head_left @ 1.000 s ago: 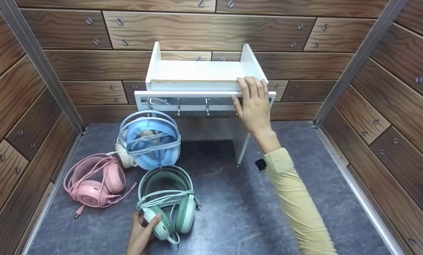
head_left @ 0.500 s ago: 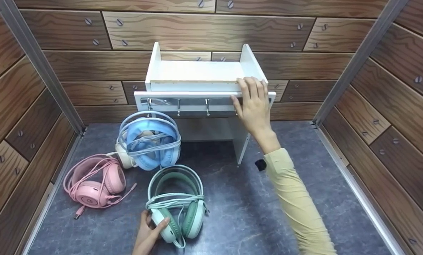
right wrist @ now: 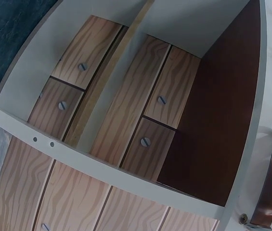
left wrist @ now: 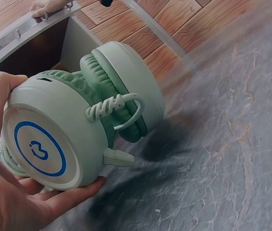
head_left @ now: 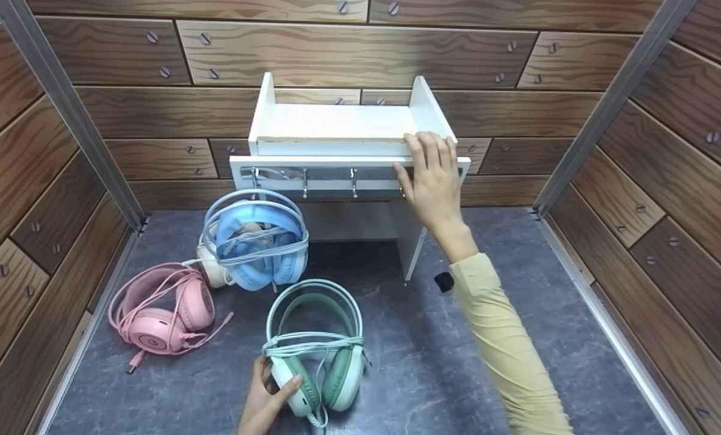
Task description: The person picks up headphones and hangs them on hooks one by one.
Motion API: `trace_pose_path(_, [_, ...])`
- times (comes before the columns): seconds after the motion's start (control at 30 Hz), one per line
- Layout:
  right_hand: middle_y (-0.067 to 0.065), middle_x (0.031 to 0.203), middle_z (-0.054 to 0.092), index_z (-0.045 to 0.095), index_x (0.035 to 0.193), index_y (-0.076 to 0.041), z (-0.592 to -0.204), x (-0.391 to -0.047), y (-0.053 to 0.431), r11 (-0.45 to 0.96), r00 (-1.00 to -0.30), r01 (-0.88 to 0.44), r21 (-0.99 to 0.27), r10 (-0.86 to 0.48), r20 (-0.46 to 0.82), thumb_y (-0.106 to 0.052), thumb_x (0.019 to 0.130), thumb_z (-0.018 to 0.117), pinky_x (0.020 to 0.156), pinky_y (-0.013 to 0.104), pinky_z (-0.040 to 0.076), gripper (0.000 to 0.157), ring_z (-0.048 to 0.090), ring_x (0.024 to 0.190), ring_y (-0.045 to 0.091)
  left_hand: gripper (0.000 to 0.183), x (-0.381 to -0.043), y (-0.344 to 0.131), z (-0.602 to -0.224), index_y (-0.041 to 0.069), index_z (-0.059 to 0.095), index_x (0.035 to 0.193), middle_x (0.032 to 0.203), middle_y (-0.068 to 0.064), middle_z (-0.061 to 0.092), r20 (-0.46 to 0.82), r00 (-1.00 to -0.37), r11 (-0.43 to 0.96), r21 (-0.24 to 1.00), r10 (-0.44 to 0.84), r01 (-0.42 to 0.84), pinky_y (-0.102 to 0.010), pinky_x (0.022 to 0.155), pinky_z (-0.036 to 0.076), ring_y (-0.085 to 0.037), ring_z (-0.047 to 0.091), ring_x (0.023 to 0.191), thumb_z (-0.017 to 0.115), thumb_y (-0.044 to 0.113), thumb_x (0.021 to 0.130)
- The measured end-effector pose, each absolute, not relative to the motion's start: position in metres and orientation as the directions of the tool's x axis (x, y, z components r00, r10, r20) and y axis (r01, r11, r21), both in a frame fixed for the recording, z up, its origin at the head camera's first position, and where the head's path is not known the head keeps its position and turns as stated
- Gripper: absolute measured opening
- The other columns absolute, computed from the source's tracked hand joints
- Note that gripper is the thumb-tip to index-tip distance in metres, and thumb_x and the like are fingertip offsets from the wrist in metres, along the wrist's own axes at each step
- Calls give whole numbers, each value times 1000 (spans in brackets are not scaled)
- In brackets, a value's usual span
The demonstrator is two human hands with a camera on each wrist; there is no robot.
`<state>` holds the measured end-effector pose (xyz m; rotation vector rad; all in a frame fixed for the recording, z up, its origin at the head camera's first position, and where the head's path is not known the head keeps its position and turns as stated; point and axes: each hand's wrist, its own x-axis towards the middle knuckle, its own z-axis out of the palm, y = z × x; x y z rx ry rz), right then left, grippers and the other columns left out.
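In front of the white rack (head_left: 336,121), I see the left hand (head_left: 262,397) gripping the green headphones (head_left: 349,380) — the right hand (head_left: 436,178) rests, fingers extended, over the rack's right front. Blue headphones (head_left: 288,266) hang at its left; pink headphones (head_left: 155,331) lie beyond.

Bright, even light seems to fall from above in the head view, washing the white rack (head_left: 336,121) pale and leaving a sheen toward the front edge of the bench (head_left: 397,374). Both wrist views are dimmer; under the green headset (left wrist: 136,77) lies soft shadow, and the right one bows straight edges.
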<state>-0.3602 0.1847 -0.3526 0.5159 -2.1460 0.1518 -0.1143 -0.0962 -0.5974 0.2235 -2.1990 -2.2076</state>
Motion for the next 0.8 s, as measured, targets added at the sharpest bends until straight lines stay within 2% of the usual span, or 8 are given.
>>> trace_pose_path(0.27, [5, 129, 41, 38, 134, -15, -352, -359, 184, 904, -514, -421, 73, -304, 802, -45, 95, 36, 113, 41, 10, 49, 31, 127, 22, 78, -113, -94, -595, 1, 21, 136, 138, -26, 37, -90, -989, 20, 995, -115, -93, -13, 92, 34, -30, 38, 126, 72, 14, 78])
trace_pose_path(0.33, [5, 129, 42, 38, 134, -15, -352, -359, 184, 903, -511, -423, 71, -303, 805, -45, 95, 36, 113, 41, 10, 49, 31, 127, 22, 79, -113, -93, -595, 1, 22, 136, 137, -26, 38, -83, -990, 31, 996, -118, -87, -17, 95, 34, -30, 38, 127, 73, 14, 77])
trace_pose_path(0.57, [5, 129, 42, 38, 135, -16, -353, -361, 184, 902, -507, -425, 71, -302, 807, -44, 95, 37, 113, 42, 9, 48, 31, 127, 22, 81, -114, -91, -595, 0, 21, 136, 137, -26, 39, -70, -992, 13, 997, -104, -72, -45, 104, 30, -34, 37, 126, 74, 14, 75])
trace_pose_path(0.8, [4, 130, 41, 37, 135, -17, -353, -360, 184, 903, -510, -425, 67, -300, 806, -44, 95, 38, 113, 41, 9, 49, 30, 128, 22, 81, -114, -91, -591, 2, 21, 136, 137, -26, 38, -56, -994, 11, 998, -98, -57, -46, 104, 31, -36, 37, 127, 73, 15, 75])
